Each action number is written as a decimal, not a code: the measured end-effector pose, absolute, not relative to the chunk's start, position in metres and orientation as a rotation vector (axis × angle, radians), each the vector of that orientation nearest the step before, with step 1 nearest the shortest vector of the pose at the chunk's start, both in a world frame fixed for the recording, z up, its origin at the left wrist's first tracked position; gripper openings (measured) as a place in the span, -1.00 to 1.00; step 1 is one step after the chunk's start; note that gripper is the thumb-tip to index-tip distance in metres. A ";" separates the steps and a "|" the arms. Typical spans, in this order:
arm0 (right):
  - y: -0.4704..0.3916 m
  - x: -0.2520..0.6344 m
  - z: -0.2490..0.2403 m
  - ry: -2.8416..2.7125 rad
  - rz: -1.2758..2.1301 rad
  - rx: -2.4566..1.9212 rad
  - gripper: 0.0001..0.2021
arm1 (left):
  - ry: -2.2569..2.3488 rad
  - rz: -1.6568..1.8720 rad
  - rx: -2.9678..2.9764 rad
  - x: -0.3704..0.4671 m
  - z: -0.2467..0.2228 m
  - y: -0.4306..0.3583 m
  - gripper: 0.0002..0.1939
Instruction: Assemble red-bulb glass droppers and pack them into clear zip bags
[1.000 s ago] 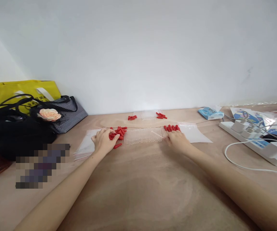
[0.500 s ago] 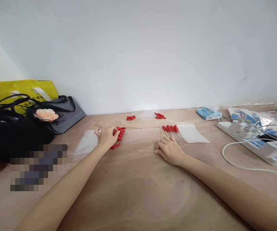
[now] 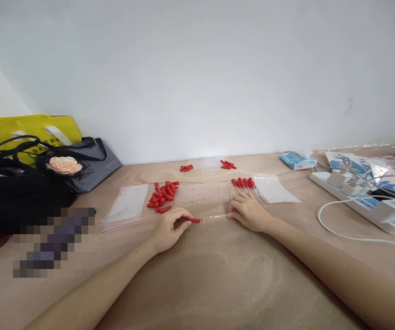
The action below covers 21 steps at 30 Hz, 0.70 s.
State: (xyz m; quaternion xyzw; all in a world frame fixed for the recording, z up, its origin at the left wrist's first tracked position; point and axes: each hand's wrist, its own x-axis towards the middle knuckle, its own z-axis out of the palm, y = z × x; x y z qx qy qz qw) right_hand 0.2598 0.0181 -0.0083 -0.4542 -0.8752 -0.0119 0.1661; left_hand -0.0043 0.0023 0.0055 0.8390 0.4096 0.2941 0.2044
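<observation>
My left hand (image 3: 173,228) pinches a red rubber dropper bulb (image 3: 194,220), its open end facing right. Just right of it lies the end of a clear glass dropper tube (image 3: 214,217), with a small gap between the two. The tube's other end is held in the fingers of my right hand (image 3: 247,211). Behind my hands stretches a row of clear tubes (image 3: 202,193) laid side by side. Several droppers with red bulbs (image 3: 243,183) lie at the row's right end. A heap of loose red bulbs (image 3: 161,196) sits at its left.
Clear plastic bags (image 3: 125,204) lie left of the heap, and another bag (image 3: 276,189) is on the right. More tubes (image 3: 210,164) and red bulbs lie near the wall. At right are a power strip (image 3: 352,197) with cables and a blue packet (image 3: 297,160); bags (image 3: 94,158) stand at left.
My left hand has come from the heap of bulbs toward the right and nearer to me, bringing one red bulb. My right hand and the tube have shifted slightly right.
</observation>
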 end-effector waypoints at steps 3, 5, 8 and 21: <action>0.018 0.262 -0.008 -2.482 0.019 -1.263 -0.77 | 1.129 0.789 2.396 -0.006 0.005 0.001 -0.81; 0.016 0.259 -0.007 -2.475 0.050 -1.233 -0.76 | 1.132 0.758 2.470 -0.005 0.006 0.000 -0.75; 0.014 0.250 -0.007 -2.443 0.058 -1.221 -0.73 | 1.143 0.710 2.580 -0.001 0.005 -0.001 -0.69; 0.008 0.226 -0.016 -2.396 0.177 -1.207 -0.85 | 1.151 0.614 2.811 0.008 -0.008 0.006 -0.74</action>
